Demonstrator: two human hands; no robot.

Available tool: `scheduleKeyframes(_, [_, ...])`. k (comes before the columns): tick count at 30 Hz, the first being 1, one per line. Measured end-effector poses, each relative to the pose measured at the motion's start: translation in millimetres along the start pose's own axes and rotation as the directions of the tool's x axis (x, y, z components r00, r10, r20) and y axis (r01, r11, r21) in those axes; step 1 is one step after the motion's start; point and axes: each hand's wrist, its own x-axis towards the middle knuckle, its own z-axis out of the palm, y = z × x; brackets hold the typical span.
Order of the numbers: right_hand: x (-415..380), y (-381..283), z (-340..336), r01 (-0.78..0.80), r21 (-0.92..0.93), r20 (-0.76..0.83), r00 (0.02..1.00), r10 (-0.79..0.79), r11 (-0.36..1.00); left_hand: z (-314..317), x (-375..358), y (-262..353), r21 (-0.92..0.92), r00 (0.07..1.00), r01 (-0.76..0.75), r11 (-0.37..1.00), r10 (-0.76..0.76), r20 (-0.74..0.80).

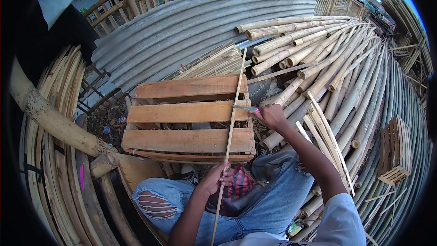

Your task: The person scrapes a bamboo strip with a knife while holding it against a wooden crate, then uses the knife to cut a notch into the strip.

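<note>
My left hand (215, 178) is closed around a long, thin bamboo strip (232, 119) near its lower part. The strip slants up and away across the right side of a wooden crate (145, 140), which has wide slats on top. My right hand (271, 116) grips a knife (246, 108) by its pink handle. Its blade points left and meets the strip over the crate's middle slat. A red and black checked cloth (237, 183) lies between my legs, just right of my left hand.
Cut bamboo poles (318, 59) are piled at the right, with split pieces (324, 132) beside my right arm. Long strips (59, 155) and a thick bamboo post (59, 120) stand at the left. Corrugated sheeting (191, 32) runs behind. A second crate (394, 150) sits far right.
</note>
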Motion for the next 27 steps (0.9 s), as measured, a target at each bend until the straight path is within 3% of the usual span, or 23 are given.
scheduleKeyframes(3, [-16.0, -14.1, -2.6, 0.036, 0.064, 0.051, 0.998, -0.040, 0.997, 2.3, -2.6, -1.9, 0.002, 0.999, 0.022, 1.000, -0.022, 0.032])
scheduleKeyframes(5, [-20.1, -12.6, -4.1, 0.157, 0.187, 0.021, 0.986, -0.164, 0.970, 6.1, 0.4, -3.4, 0.032, 0.999, 0.036, 0.999, -0.036, 0.013])
scheduleKeyframes(7, [-23.6, -14.9, -4.5, 0.099, 0.173, 0.083, 0.990, -0.114, 0.980, 13.2, 1.6, -5.3, 0.061, 0.998, 0.054, 0.997, -0.055, 0.021])
scheduleKeyframes(11, [-24.3, -14.9, -4.2, 0.150, 0.006, 0.145, 0.978, -0.149, 0.989, 13.7, 2.4, -4.0, 0.082, 0.998, 0.062, 0.995, -0.061, -0.003])
scheduleKeyframes(13, [-6.0, 12.2, -1.5, -0.082, -0.111, 0.128, 0.987, 0.097, 0.990, 17.3, 2.1, -8.1, 0.097, 0.998, 0.059, 0.994, -0.060, 0.002])
scheduleKeyframes(15, [-6.4, 3.5, 5.6, -0.080, -0.103, 0.078, 0.993, 0.088, 0.991, 15.4, 5.7, -2.9, 0.068, 0.997, 0.063, 0.996, -0.066, 0.038])
scheduleKeyframes(18, [-20.2, -7.8, 16.7, 0.074, -0.115, 0.058, 0.996, -0.068, 0.991, 18.5, -1.4, -3.3, 0.126, 0.995, 0.072, 0.989, -0.063, -0.073])
scheduleKeyframes(19, [-8.5, 10.9, 11.6, -0.101, -0.092, 0.077, 0.991, 0.108, 0.991, 19.1, -1.4, -5.8, 0.141, 0.993, 0.072, 0.987, -0.059, -0.098])
scheduleKeyframes(21, [7.3, 34.1, 4.0, -0.179, -0.109, 0.067, 0.980, 0.187, 0.978, 18.5, -1.1, -10.9, 0.155, 0.992, 0.072, 0.985, -0.053, -0.118])
scheduleKeyframes(23, [-4.2, 13.2, 8.9, -0.137, -0.061, 0.023, 0.990, 0.139, 0.989, 13.9, 0.2, -10.8, 0.145, 0.993, 0.064, 0.987, -0.048, -0.112])
scheduleKeyframes(25, [-23.3, -10.9, 3.7, 0.108, -0.072, 0.105, 0.989, -0.100, 0.991, 18.2, -2.7, -9.5, 0.163, 0.991, 0.061, 0.985, -0.040, -0.125])
scheduleKeyframes(27, [-14.1, 1.4, 3.1, 0.110, -0.068, 0.179, 0.979, -0.096, 0.992, 25.0, -5.1, -8.9, 0.223, 0.987, 0.082, 0.971, -0.048, -0.156])
